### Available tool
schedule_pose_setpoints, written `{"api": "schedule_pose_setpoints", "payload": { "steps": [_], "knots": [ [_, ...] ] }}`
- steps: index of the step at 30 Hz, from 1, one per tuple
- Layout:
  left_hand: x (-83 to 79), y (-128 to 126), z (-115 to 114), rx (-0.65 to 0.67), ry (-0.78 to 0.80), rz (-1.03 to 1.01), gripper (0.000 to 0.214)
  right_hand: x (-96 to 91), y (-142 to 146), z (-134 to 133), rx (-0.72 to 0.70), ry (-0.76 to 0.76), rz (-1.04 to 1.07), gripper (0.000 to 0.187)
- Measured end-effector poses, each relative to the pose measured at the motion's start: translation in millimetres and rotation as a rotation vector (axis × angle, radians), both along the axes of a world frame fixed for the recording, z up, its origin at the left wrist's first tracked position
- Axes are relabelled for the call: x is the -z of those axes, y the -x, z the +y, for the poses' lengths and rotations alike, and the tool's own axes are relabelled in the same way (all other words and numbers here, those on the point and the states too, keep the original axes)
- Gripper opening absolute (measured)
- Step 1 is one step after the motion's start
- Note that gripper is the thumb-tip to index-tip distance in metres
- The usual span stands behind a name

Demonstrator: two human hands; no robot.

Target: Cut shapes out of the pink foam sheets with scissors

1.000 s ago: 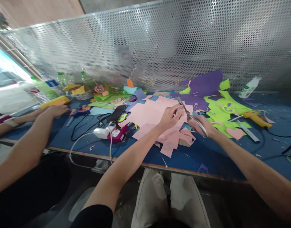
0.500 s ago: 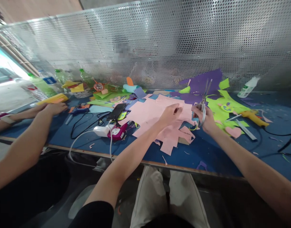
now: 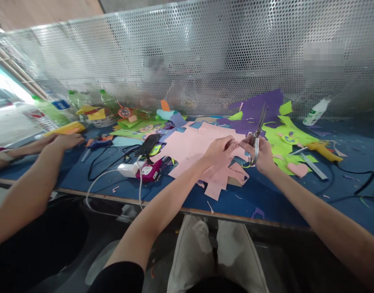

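Observation:
My right hand (image 3: 260, 154) grips a pair of metal scissors (image 3: 258, 129) with the blades pointing up and away over the table. My left hand (image 3: 219, 149) is pinched shut on a small scrap I cannot make out, its fingertips almost touching my right hand's. Both hands hover over a big sheet of pink paper (image 3: 195, 146) with cut-off pink pieces (image 3: 226, 175) lying at its near edge. Purple paper (image 3: 260, 108) and lime green paper (image 3: 286, 138) lie behind and to the right.
Another person's arms (image 3: 37, 162) rest on the blue table (image 3: 281, 199) at the left. A phone (image 3: 148, 144), a white charger with cable (image 3: 128, 169), a yellow glue gun (image 3: 322, 149), a ruler (image 3: 315, 167), a white bottle (image 3: 315, 112) and green bottles (image 3: 52, 110) lie around. A perforated metal screen (image 3: 205, 57) closes the back.
My right hand swung the scissors from pointing left over the pink paper to pointing upward, then drew in close to my left hand. The other person's arms stayed put.

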State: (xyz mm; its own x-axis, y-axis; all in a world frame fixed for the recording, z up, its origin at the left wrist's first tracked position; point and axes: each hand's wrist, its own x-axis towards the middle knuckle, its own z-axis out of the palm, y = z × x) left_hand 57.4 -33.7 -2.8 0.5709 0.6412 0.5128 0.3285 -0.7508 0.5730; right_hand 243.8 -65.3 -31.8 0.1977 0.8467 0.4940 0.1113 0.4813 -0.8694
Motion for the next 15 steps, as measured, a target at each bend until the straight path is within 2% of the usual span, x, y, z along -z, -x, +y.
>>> {"api": "schedule_pose_setpoints", "payload": {
  "steps": [4,6,11,15],
  "knots": [
    [2.7,-2,-1,0.092,0.11,-0.061,0.041,-3.4,2,-3,-0.023,0.013,0.025,0.024],
    [3.8,-2,-1,0.09,0.129,-0.102,0.041,-7.2,1,-5,-0.035,0.03,-0.022,0.024],
    [2.0,0,2,0.035,0.153,-0.307,0.035,-13.7,-6,-9,-0.128,0.131,-0.267,0.031],
    [-1.5,1,0,0.011,0.154,-0.446,0.04,-11.7,-10,-9,-0.118,0.194,-0.473,0.031]
  ]
}}
